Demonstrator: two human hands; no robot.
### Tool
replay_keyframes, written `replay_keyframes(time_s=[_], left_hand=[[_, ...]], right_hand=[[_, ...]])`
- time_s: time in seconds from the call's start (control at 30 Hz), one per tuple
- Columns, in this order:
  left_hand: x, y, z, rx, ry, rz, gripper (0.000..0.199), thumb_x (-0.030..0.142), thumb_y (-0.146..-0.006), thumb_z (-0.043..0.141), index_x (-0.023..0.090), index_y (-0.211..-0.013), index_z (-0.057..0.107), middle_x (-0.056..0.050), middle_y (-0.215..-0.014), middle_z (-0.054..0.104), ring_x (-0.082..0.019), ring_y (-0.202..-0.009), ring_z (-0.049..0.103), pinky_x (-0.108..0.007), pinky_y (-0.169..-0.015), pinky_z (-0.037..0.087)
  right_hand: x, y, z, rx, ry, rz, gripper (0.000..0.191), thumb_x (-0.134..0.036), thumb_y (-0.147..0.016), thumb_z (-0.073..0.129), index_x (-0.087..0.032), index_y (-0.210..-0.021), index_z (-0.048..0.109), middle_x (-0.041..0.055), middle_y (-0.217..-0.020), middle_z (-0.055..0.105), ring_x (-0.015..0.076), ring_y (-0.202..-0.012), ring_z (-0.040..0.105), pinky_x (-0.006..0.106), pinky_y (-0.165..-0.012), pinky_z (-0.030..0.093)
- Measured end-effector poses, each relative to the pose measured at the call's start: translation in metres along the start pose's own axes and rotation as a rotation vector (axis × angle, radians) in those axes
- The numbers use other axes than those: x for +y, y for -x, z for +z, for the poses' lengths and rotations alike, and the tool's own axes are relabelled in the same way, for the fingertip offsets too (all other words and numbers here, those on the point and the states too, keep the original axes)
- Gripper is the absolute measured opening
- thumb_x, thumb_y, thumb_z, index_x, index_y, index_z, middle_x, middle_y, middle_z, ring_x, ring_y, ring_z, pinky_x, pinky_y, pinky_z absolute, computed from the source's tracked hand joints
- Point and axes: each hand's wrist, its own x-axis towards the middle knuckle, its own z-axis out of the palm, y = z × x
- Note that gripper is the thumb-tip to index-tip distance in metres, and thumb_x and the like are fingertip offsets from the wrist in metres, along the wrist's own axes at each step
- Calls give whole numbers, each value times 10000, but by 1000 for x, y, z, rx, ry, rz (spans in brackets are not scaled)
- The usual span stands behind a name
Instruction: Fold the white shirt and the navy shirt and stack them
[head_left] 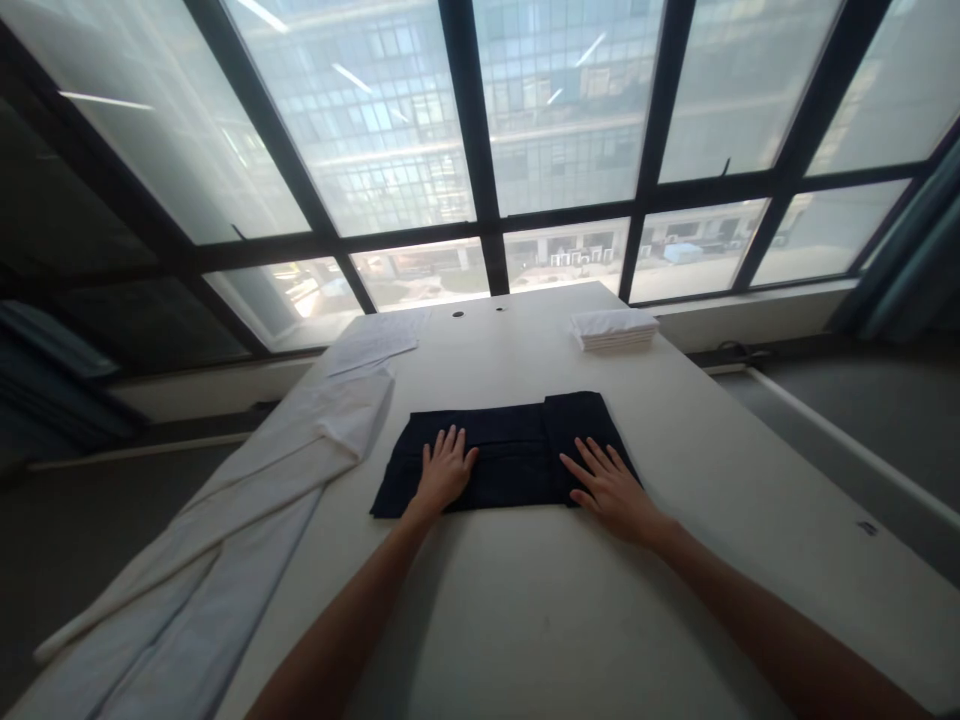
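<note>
A dark navy folded garment lies flat in the middle of the white table. Its right end is folded over in a wider flap, and a crease runs along its length. My left hand rests flat on its left part, fingers spread. On the flap at the right lies my right hand, palm down with the fingers apart. Neither hand grips the cloth. Which kind of garment it is, I cannot tell.
White cloth lies in loose layers along the table's left side and hangs past the edge. Thin white sheets lie behind it. A neat stack of folded white cloth sits at the back right. Large windows stand beyond.
</note>
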Motion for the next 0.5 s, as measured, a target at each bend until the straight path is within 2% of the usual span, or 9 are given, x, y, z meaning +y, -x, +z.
replay_keyframes(time_s=[0.13, 0.27, 0.33, 0.4, 0.5], left_hand=[[-60, 39, -2, 84, -109, -166, 564, 403, -1044, 345, 103, -1512, 435, -182, -1595, 368, -365, -1483, 308, -572, -1166, 289], [-90, 57, -9, 193, -20, -254, 535, 351, -998, 470, 40, -1431, 512, -246, -1481, 500, -353, -1397, 447, -495, -1143, 359], [-99, 56, -16, 217, 125, -267, 492, 293, -945, 554, 62, -1379, 565, -224, -1400, 583, -320, -1327, 530, -435, -1127, 393], [-106, 52, -25, 186, 351, -298, 482, 246, -888, 620, 103, -1347, 597, -176, -1316, 654, -286, -1211, 624, -389, -1063, 461], [-113, 49, -37, 135, 696, -424, 536, 248, -830, 700, 98, -1335, 603, -151, -1209, 710, -266, -1047, 703, -350, -913, 544]], right_hand=[[3, 1, 6, 14, 24, 1, 576, -531, -1045, 347, -309, -1576, 336, 89, -1666, 191, 304, -1537, 139, 567, -1210, 198], [6, 2, 12, 49, 27, -4, 578, -533, -1042, 339, -300, -1570, 352, 76, -1662, 212, 296, -1534, 167, 563, -1211, 205], [7, 3, 15, 60, 27, -3, 579, -537, -1038, 340, -301, -1567, 359, 66, -1660, 223, 292, -1533, 178, 558, -1211, 211], [9, 2, 17, 64, 24, 3, 579, -539, -1036, 336, -304, -1564, 366, 59, -1658, 234, 290, -1531, 186, 557, -1210, 218], [10, 2, 18, 62, 15, 8, 573, -535, -1038, 322, -307, -1562, 370, 51, -1654, 246, 284, -1531, 190, 556, -1208, 224]])
